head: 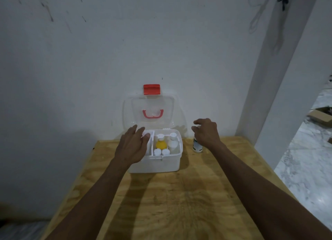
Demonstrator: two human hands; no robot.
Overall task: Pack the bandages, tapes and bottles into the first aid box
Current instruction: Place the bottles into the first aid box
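The white first aid box [158, 165] stands open at the far end of the wooden table, its clear lid [150, 112] with a red latch leaning up against the wall. In the right compartment stand a yellow bottle [160, 144], a white bottle [172, 143] and two small white-capped bottles [161, 152]. My left hand [133, 145] hovers flat over the left compartment, fingers apart, hiding what lies inside. A white bottle with a green label [197, 147] stands on the table just right of the box. My right hand [205, 132] is curled open above its top, holding nothing.
The plywood table [179, 200] butts against a white wall. A white pillar [280, 88] rises at the right. Beyond the table's right edge lies a marble floor with a cardboard box [320, 118].
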